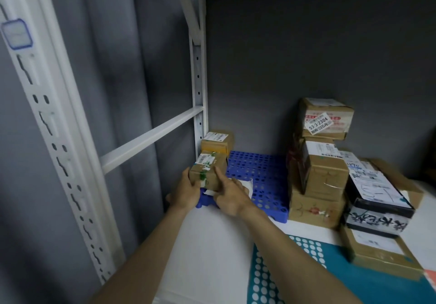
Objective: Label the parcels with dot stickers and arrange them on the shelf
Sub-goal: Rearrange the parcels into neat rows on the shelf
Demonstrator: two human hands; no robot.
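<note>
A small brown parcel [207,169] with a white label and green tape sits at the front left of a blue perforated tray [262,174] on the shelf. My left hand [186,192] grips its left end. My right hand [232,196] touches its right side with the forefinger stretched along it, and a white paper [247,184] shows under that hand. Behind it stands another small parcel [218,142] with a yellow band. A teal sheet of white dot stickers [309,249] lies on the white shelf board near me.
A stack of brown parcels [318,176] rises right of the tray, topped by a box with a numbered label [325,119]. A black box [375,199] lies on a flat brown box [379,254] at the right. White shelf uprights [199,91] stand left.
</note>
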